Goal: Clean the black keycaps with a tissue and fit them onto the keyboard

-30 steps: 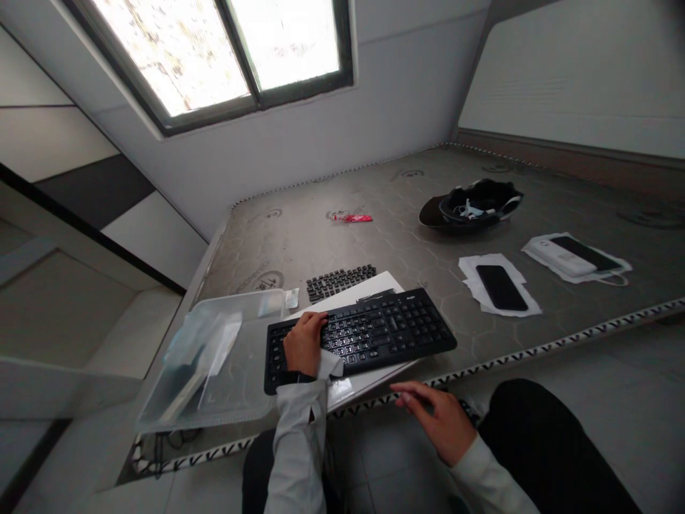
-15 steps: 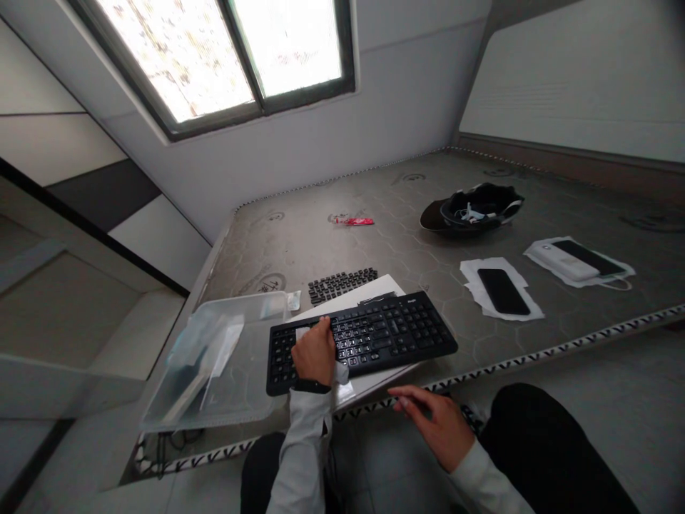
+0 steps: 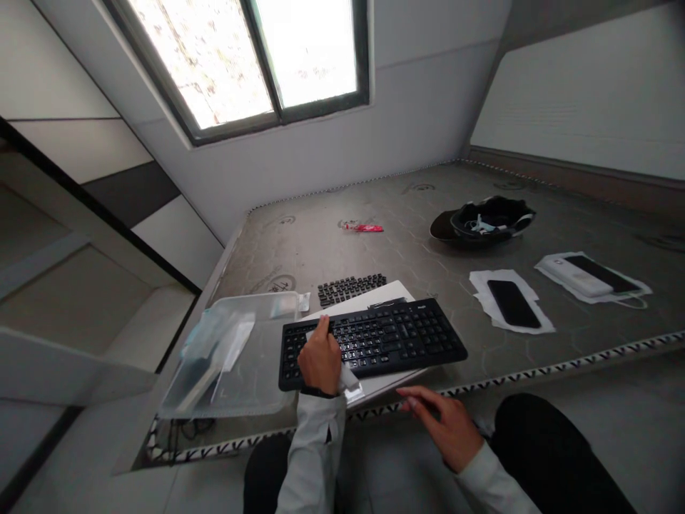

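Note:
A black keyboard [image 3: 407, 335] lies tilted across a white board [image 3: 393, 291] near the front edge of the padded surface. On its left part my left hand [image 3: 320, 357] is closed over a white wipe [image 3: 349, 380], with one end of it hanging out by the wrist. Most of the wipe is hidden beneath the fingers. My right hand [image 3: 444, 421] hovers before the front edge, below the keyboard, its fingers loosely stretched and holding nothing. Behind the board sits a block of small black keycaps [image 3: 350, 289] laid out in rows.
A clear plastic bin [image 3: 257, 382] with papers inside stands left of the keyboard. Further back lie a red packet [image 3: 369, 228] and a black cap [image 3: 492, 223]. To the right, a phone [image 3: 512, 303] and a white power bank [image 3: 581, 277] rest on white sheets.
My left hand has shifted slightly on the keyboard's left part, and the wipe's loose end shows more. The whole view has drifted a little; my right hand keeps its pose.

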Demonstrator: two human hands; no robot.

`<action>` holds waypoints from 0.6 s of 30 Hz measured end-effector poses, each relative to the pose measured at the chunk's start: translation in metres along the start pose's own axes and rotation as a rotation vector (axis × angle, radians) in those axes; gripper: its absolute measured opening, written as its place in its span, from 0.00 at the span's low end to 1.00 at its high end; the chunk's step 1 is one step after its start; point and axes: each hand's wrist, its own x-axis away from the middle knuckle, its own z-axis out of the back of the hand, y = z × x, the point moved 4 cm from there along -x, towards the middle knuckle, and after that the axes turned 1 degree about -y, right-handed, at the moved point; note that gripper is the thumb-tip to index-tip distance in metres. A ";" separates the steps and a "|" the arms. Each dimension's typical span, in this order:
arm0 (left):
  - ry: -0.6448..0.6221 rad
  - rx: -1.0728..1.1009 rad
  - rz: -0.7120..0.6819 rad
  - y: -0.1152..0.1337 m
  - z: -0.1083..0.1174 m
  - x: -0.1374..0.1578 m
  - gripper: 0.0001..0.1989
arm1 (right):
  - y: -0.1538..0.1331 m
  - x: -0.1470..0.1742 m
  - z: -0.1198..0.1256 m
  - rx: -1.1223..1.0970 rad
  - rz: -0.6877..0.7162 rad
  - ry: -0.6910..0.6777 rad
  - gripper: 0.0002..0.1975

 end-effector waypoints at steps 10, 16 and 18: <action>0.011 0.041 0.021 -0.016 0.017 0.000 0.19 | -0.035 -0.097 0.046 0.471 0.261 0.191 0.14; 0.031 0.163 -0.044 -0.022 0.018 0.008 0.17 | -0.016 -0.199 0.062 0.829 0.186 0.015 0.12; 0.044 0.189 -0.048 -0.025 0.020 0.009 0.16 | -0.007 -0.217 0.062 0.852 0.166 -0.091 0.08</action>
